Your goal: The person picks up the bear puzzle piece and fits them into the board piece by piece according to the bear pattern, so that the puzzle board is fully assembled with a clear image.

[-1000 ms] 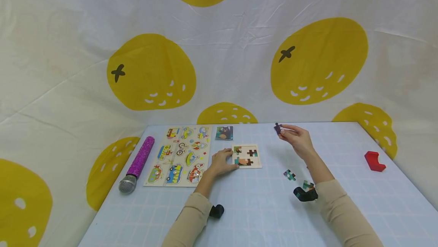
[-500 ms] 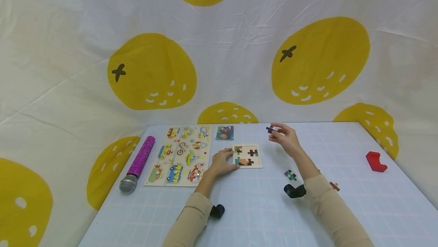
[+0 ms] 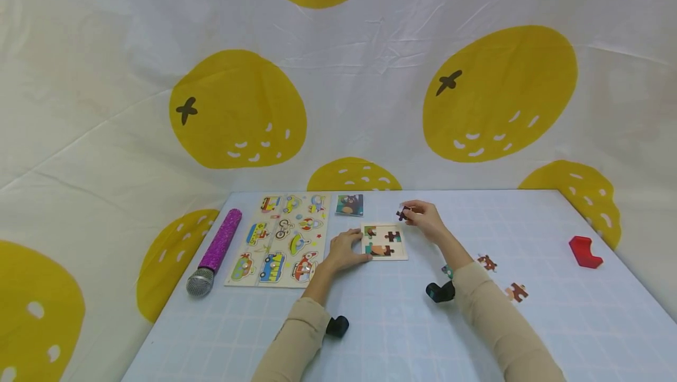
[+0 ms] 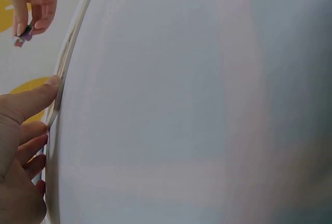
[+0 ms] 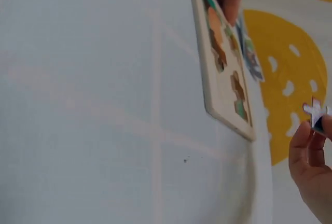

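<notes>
On the table [image 3: 391, 329], in the head view, the mic [image 3: 215, 250] lies left, the board [image 3: 288, 274] just right of it, the card [image 3: 349, 205] near the centre and the tray [image 3: 403, 248] below the card, the left hand [image 3: 345, 251] at the tray's left edge. The right hand [image 3: 425, 220] holds a piece [image 3: 401, 214] near the tray's upper right corner. Lower right, one loose piece [image 3: 447, 271] lies left of the right sleeve [image 3: 499, 323], two others [image 3: 487, 262] lie right of it, and the block [image 3: 585, 252] lies further right.
</notes>
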Motion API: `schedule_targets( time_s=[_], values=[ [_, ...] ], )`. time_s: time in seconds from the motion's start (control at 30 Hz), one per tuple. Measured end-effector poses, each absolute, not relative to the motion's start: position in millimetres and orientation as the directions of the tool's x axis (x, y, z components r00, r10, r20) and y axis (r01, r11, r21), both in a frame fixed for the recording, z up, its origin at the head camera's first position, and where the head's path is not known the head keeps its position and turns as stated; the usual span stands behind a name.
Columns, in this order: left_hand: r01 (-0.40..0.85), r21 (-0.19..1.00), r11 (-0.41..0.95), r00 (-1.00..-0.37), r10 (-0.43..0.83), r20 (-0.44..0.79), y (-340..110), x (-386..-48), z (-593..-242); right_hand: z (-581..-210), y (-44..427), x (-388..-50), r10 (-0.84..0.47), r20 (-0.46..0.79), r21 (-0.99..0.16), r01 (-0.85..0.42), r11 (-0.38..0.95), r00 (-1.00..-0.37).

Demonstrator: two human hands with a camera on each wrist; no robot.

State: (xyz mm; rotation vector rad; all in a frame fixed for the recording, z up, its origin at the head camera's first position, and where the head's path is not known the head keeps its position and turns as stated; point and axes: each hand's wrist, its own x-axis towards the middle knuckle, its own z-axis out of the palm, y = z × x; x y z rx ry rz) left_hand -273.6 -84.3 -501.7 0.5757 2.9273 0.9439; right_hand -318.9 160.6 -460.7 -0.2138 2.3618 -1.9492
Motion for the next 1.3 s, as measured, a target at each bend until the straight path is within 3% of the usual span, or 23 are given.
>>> schedule_targets(
  time_s=[0.17, 0.57, 1.3],
  values=[
    [0.332, 0.575, 0.748, -0.935, 0.343, 0.093, -84.4, -274.0, -500.7, -467.5, 153.2, -323.5, -0.192, 0.095, -0.933, -0.155, 0.326, -0.977],
    [0.337, 0.574, 0.746, -0.933, 0.347, 0.097, -84.5, -273.1, -498.4, -477.7, 145.1, -328.0, -0.241, 0.087, -0.812, -0.209, 0.545, -0.967],
    [0.325, 0.573, 0.752, -0.936, 0.341, 0.083, -84.2, -273.4, -498.8, -481.4, 140.9, -330.6, -0.305, 0.068, -0.647, -0.275, 0.711, -0.95]
  ],
)
